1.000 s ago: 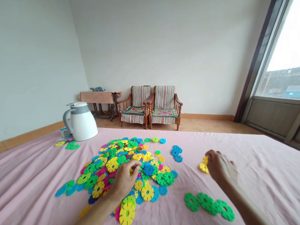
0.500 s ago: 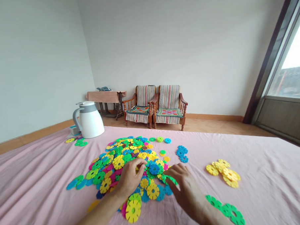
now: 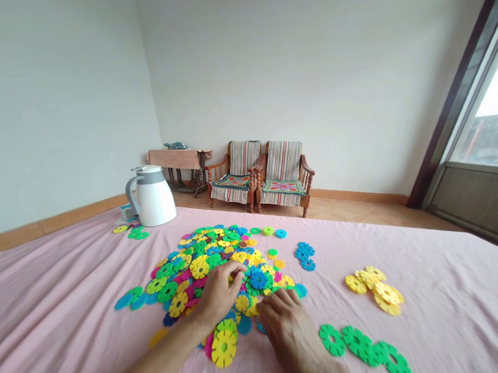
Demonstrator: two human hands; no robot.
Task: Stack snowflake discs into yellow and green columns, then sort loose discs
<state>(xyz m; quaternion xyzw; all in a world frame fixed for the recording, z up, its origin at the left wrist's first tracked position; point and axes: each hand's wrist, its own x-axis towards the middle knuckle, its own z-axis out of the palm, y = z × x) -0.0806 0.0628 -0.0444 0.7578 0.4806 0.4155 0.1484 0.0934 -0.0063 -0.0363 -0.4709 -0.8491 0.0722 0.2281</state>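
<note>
A heap of flat, notched plastic flower discs (image 3: 199, 266) in yellow, green, blue and pink lies on the pink cloth. My left hand (image 3: 220, 289) is over the heap's near middle. Its fingers are curled with thumb and forefinger close together, and whatever they hold is hidden. At the near right edge of the heap, my right hand (image 3: 283, 322) reaches down with its fingers out over the discs; the fingertips are partly hidden. A blue disc (image 3: 258, 279) lies between the hands. Green discs (image 3: 332, 340) form a row to the right of my right hand.
Yellow discs (image 3: 388, 292) are grouped at the right, and blue discs (image 3: 304, 251) make a smaller group nearer the heap. A white jug (image 3: 155, 201) with a grey handle stands at the back left. Two wooden armchairs (image 3: 283, 166) are beyond the cloth (image 3: 451, 287).
My right hand has moved left and toward me along the heap's edge. Another green disc at the row's left end shows now. My left hand stays nearly in place; the view has shifted slightly.
</note>
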